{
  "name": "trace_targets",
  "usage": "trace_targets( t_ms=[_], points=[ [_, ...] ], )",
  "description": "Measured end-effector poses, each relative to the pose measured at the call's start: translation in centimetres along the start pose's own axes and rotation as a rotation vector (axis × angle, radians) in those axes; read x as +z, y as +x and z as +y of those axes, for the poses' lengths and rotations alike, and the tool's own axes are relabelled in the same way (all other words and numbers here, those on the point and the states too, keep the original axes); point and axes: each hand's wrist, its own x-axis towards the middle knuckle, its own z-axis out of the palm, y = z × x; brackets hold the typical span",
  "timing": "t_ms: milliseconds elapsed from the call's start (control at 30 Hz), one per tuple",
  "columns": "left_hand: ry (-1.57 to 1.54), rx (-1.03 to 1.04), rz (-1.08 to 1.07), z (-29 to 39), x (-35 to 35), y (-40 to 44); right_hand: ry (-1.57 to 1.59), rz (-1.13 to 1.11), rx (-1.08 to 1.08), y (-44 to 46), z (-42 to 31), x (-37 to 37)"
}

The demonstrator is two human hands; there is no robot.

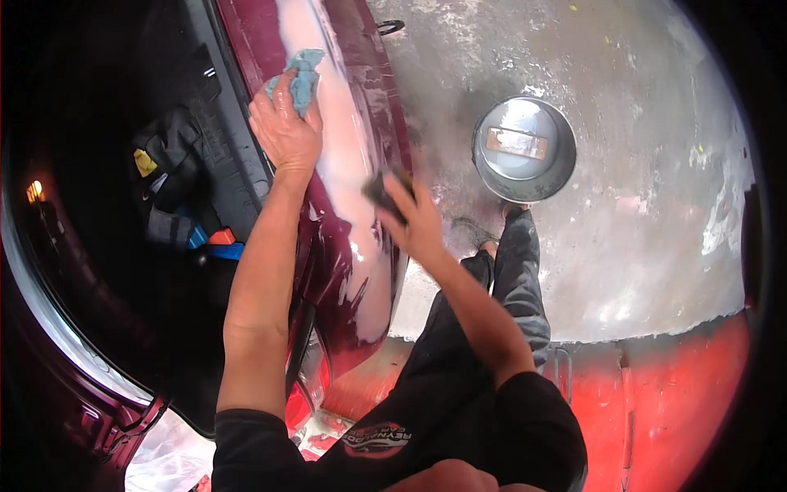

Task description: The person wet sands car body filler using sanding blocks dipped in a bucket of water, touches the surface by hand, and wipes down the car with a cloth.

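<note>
A maroon car bumper [385, 107] runs down the middle of the head view, with a long wet patch of pale pinkish filler [338, 139] on it. Near the bumper's upper edge, beside the open trunk, my left hand [287, 135] is closed on a crumpled blue-green cloth [303, 82]. My right hand [416, 220] grips a dark sanding block [379, 193] against the filler's outer side. Motion blurs the right fingers and the block, and the block's underside is hidden.
A round metal basin [566, 164] of cloudy water stands on the wet concrete floor [656, 205], with a tan rectangular block [516, 143] in it. Left lies the dark open trunk [106, 221], holding a black bag [176, 135] and blue and red items. A red painted floor area [672, 394] is lower right.
</note>
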Motion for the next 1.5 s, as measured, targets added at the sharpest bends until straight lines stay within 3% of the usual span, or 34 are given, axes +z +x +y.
trace_targets(
  t_ms=[33,167,267,333,433,533,600,667,767,833,933,1067,1133,1267,1333,1433,1500],
  points=[
    [-0.009,-0.023,-0.020,0.1,0.0,0.0,-0.115,0.077,-0.110,4.8,0.3,0.1],
    [-0.029,-0.015,-0.020,0.0,-0.1,0.1,-0.040,0.055,-0.080,25.4,0.4,0.1],
    [-0.015,-0.051,-0.045,0.2,-0.2,0.1,-0.111,0.015,-0.018,24.9,-1.0,-0.2],
    [-0.036,-0.086,-0.066,0.3,-0.2,-0.1,-0.129,0.102,-0.153,17.1,-1.3,0.5],
    [-0.074,-0.123,-0.081,0.0,-0.3,-0.2,-0.191,-0.090,-0.083,5.8,-2.0,-0.8],
    [-0.100,-0.126,-0.087,0.1,-0.4,-0.2,-0.191,-0.048,-0.123,12.1,-2.2,-0.9],
    [-0.114,-0.105,-0.065,0.1,-0.4,0.0,-0.127,0.015,-0.099,26.8,-2.1,0.4],
    [-0.095,-0.117,-0.092,0.1,-0.5,0.0,-0.147,0.003,-0.079,32.3,-2.5,0.4],
    [-0.092,-0.126,-0.111,0.4,-0.7,0.0,-0.177,0.036,-0.124,28.1,-1.5,0.7],
    [-0.099,-0.133,-0.107,0.3,-0.7,0.2,-0.098,0.089,-0.318,22.0,-1.4,-0.1],
    [-0.104,-0.148,-0.090,0.1,-0.4,0.0,-0.216,-0.066,-0.232,19.8,-2.3,-1.6],
    [-0.092,-0.150,-0.115,0.1,-0.4,-0.1,-0.330,-0.037,-0.139,34.6,-3.3,0.2],
    [-0.084,-0.147,-0.121,0.2,-0.2,0.1,-0.346,-0.012,-0.133,36.5,-4.1,0.3],
    [-0.086,-0.149,-0.166,-0.1,-0.6,-0.2,-0.268,0.046,-0.250,25.2,-3.1,0.3],
    [-0.095,-0.152,-0.175,0.0,-0.7,-0.1,-0.282,0.008,-0.183,17.6,-3.6,-0.7],
    [-0.112,-0.156,-0.144,-0.1,-0.4,-0.4,-0.371,-0.073,-0.096,20.5,-3.1,-0.7],
    [-0.126,-0.147,-0.112,0.2,-0.3,-0.1,-0.233,-0.005,-0.038,29.6,-2.8,0.3]
  ],
)
